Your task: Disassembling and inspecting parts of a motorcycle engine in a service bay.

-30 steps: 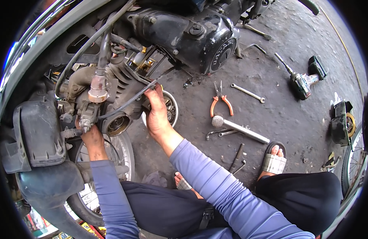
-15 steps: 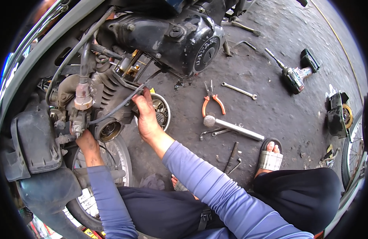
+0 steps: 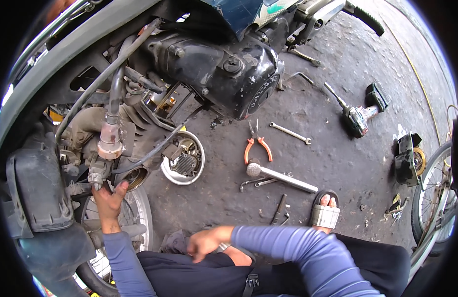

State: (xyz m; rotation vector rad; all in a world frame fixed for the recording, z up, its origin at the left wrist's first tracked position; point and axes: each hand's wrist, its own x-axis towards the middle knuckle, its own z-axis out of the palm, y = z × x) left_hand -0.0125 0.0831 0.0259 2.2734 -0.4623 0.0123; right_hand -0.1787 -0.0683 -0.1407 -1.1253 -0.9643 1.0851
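My left hand is raised under the exposed motorcycle engine. Its thumb presses by the rim of the round opening in the finned cylinder head, and its fingertips go out of sight behind the carburetor. Over my lap, away from the engine, is my right hand. Its fingers point down, loosely bent and partly hidden, and I see nothing in it. A grey rag lies just left of it. Below the engine sits a round white bowl with metal parts in it.
On the dark floor lie orange-handled pliers, a combination wrench, a hammer and a cordless impact driver. A black part with a gold ring stands at right. The black engine cover overhangs from above; a spoked wheel stands behind my left arm.
My right hand has left the cylinder head and moved down over my lap. The left hand stays under the engine, its thumb now showing beside the round opening. The view has shifted slightly.
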